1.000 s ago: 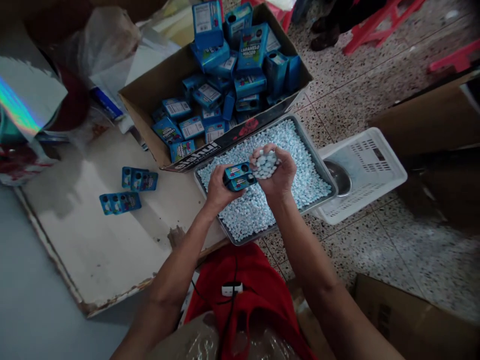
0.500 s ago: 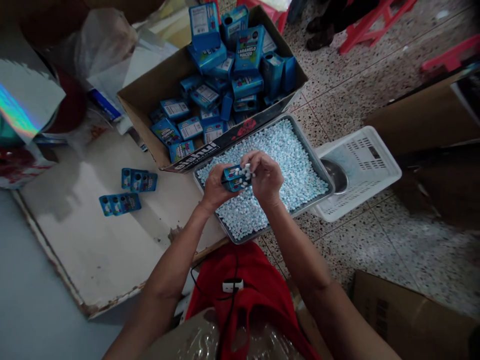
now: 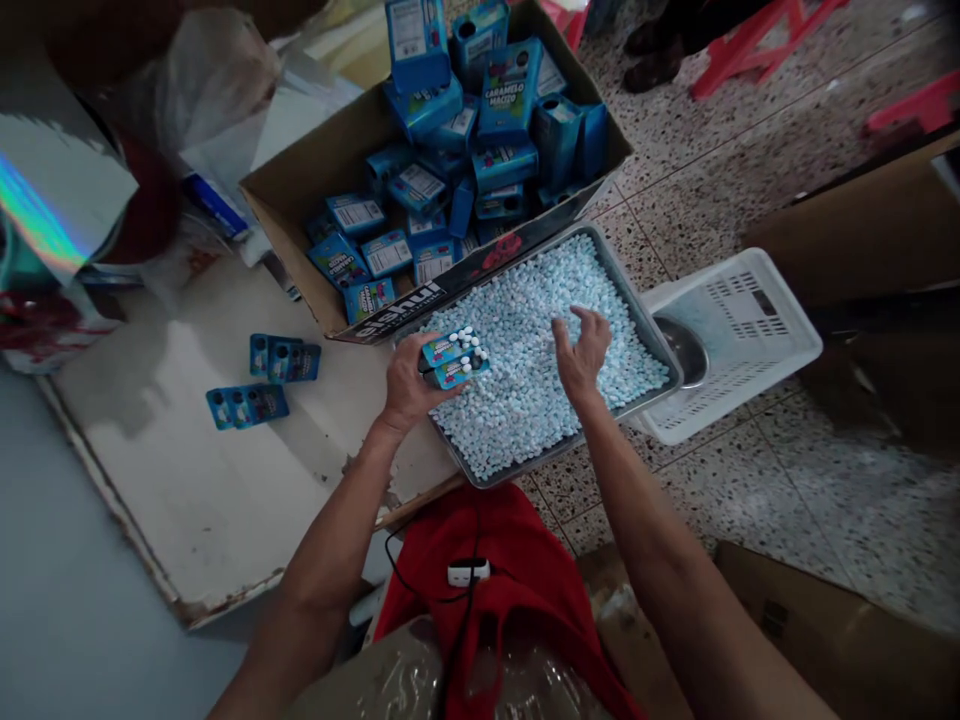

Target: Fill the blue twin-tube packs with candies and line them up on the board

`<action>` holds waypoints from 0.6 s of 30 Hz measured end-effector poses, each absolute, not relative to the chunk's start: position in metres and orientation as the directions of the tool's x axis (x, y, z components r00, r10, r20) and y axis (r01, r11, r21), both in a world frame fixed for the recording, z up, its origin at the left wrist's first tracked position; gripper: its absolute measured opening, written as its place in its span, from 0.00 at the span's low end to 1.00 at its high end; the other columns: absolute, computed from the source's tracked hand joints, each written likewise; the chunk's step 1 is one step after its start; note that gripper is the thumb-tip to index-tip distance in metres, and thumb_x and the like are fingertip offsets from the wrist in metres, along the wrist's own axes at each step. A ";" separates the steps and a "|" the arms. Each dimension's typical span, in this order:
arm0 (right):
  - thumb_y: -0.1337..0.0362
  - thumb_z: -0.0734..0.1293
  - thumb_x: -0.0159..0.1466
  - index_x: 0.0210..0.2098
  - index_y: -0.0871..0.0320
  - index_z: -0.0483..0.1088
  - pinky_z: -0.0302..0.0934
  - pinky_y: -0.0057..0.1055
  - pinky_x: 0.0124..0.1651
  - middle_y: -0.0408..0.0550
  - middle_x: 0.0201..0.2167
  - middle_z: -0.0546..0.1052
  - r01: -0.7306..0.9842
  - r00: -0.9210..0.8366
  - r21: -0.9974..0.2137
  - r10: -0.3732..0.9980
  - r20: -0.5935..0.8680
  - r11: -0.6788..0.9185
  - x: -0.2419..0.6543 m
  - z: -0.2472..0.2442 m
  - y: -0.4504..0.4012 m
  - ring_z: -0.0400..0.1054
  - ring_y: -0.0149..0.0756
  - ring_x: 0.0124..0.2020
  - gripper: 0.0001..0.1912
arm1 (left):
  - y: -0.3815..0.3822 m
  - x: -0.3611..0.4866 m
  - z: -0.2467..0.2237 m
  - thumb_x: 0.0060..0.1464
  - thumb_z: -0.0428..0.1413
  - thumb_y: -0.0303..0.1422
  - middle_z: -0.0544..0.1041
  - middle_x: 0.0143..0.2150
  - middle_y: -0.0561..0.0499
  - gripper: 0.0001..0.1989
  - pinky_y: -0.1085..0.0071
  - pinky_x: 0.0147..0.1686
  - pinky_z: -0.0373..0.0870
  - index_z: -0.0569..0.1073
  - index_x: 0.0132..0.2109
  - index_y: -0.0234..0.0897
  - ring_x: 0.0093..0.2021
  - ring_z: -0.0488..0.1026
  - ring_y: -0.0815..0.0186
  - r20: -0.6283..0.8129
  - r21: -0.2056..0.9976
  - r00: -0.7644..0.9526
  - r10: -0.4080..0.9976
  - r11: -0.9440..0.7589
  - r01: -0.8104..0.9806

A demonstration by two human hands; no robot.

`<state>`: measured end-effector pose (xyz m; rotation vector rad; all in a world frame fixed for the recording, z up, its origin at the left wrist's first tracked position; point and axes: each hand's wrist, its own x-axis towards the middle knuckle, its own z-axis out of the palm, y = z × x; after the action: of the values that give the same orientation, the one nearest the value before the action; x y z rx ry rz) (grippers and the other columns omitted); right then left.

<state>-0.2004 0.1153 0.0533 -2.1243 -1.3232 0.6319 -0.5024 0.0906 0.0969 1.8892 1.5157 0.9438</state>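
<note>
On the head view, I lose the near ends of two tins (image 3: 454, 358) behind the left hand (image 3: 409, 385), which is wrapped around them; loose candies (image 3: 459, 340) hide their tops. Another person's legs are cut off above the shoes (image 3: 652, 72). The tins look blue with pale lettering, above the tray's (image 3: 676, 376) left side. I see the right hand (image 3: 583, 358) bare, fingers loosely spread above the tray.

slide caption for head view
Left hand holds two blue rectangular boxes, right hand open, over a grey metal tray of small bluish pellets.
</note>
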 end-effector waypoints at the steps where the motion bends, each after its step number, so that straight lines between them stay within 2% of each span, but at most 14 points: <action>1: 0.47 0.66 0.69 0.60 0.55 0.72 0.51 0.57 0.74 0.62 0.64 0.70 0.669 0.422 -0.632 0.900 -0.111 -0.392 -0.203 0.047 0.123 0.60 0.54 0.70 0.27 | 0.091 -0.504 0.098 0.41 0.76 0.50 0.81 0.51 0.45 0.39 0.51 0.54 0.76 0.74 0.56 0.41 0.52 0.79 0.48 0.197 0.756 0.138 0.971 -0.240 0.609; 3: 0.44 0.68 0.67 0.63 0.54 0.71 0.53 0.60 0.71 0.62 0.65 0.69 0.687 0.459 -0.571 0.878 -0.136 -0.448 -0.212 0.038 0.136 0.60 0.57 0.69 0.31 | 0.092 -0.505 0.100 0.44 0.75 0.49 0.80 0.52 0.44 0.37 0.51 0.56 0.76 0.75 0.57 0.41 0.53 0.78 0.47 0.202 0.728 0.177 0.963 -0.268 0.631; 5: 0.43 0.71 0.65 0.60 0.55 0.73 0.55 0.59 0.70 0.63 0.63 0.70 0.693 0.476 -0.543 0.867 -0.149 -0.474 -0.222 0.036 0.141 0.61 0.58 0.67 0.31 | 0.094 -0.505 0.101 0.46 0.74 0.48 0.80 0.55 0.43 0.35 0.50 0.58 0.74 0.75 0.58 0.41 0.55 0.77 0.47 0.208 0.701 0.216 0.954 -0.300 0.648; 7: 0.46 0.71 0.64 0.55 0.57 0.74 0.59 0.54 0.68 0.61 0.58 0.73 0.679 0.461 -0.567 0.872 -0.166 -0.467 -0.230 0.036 0.139 0.66 0.54 0.62 0.27 | 0.094 -0.502 0.101 0.48 0.73 0.46 0.80 0.57 0.42 0.33 0.49 0.61 0.73 0.75 0.59 0.43 0.57 0.76 0.46 0.234 0.682 0.231 0.944 -0.329 0.653; 10: 0.50 0.69 0.62 0.46 0.55 0.74 0.64 0.45 0.62 0.54 0.50 0.77 0.578 0.451 -0.671 0.867 -0.212 -0.464 -0.236 0.040 0.131 0.70 0.48 0.54 0.19 | 0.091 -0.495 0.098 0.49 0.73 0.47 0.79 0.57 0.42 0.33 0.47 0.63 0.72 0.75 0.58 0.43 0.59 0.76 0.46 0.266 0.697 0.255 0.930 -0.368 0.615; 12: 0.49 0.70 0.58 0.39 0.53 0.71 0.68 0.40 0.55 0.48 0.41 0.78 0.389 0.451 -0.781 0.840 -0.301 -0.489 -0.238 0.046 0.129 0.71 0.44 0.48 0.16 | 0.089 -0.489 0.093 0.47 0.74 0.50 0.79 0.57 0.42 0.36 0.47 0.62 0.74 0.74 0.59 0.42 0.58 0.77 0.46 0.262 0.743 0.230 0.937 -0.348 0.572; 14: 0.47 0.71 0.54 0.34 0.51 0.67 0.68 0.35 0.43 0.43 0.33 0.75 0.050 0.393 -0.858 0.800 -0.453 -0.511 -0.240 0.054 0.129 0.70 0.41 0.40 0.17 | 0.087 -0.483 0.087 0.43 0.75 0.54 0.80 0.56 0.42 0.41 0.48 0.58 0.77 0.73 0.59 0.40 0.55 0.79 0.47 0.224 0.809 0.168 0.960 -0.279 0.517; 16: 0.47 0.72 0.52 0.33 0.51 0.66 0.63 0.31 0.32 0.41 0.29 0.73 -0.309 0.251 -0.814 0.783 -0.569 -0.492 -0.240 0.066 0.131 0.68 0.36 0.32 0.19 | 0.086 -0.477 0.081 0.41 0.75 0.55 0.80 0.53 0.44 0.44 0.51 0.53 0.80 0.71 0.59 0.41 0.50 0.81 0.52 0.154 0.879 0.100 0.983 -0.183 0.441; 18: 0.46 0.73 0.51 0.34 0.51 0.68 0.58 0.29 0.26 0.41 0.30 0.74 -0.523 0.117 -0.722 0.801 -0.588 -0.454 -0.240 0.083 0.132 0.65 0.32 0.27 0.20 | 0.086 -0.470 0.076 0.40 0.76 0.55 0.81 0.51 0.46 0.44 0.54 0.49 0.81 0.70 0.59 0.43 0.47 0.81 0.55 0.098 0.924 0.065 0.993 -0.115 0.365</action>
<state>-0.2403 0.1321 0.0829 -1.3233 -0.3051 1.5727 -0.4701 0.0859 0.0764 1.5894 1.3925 1.0524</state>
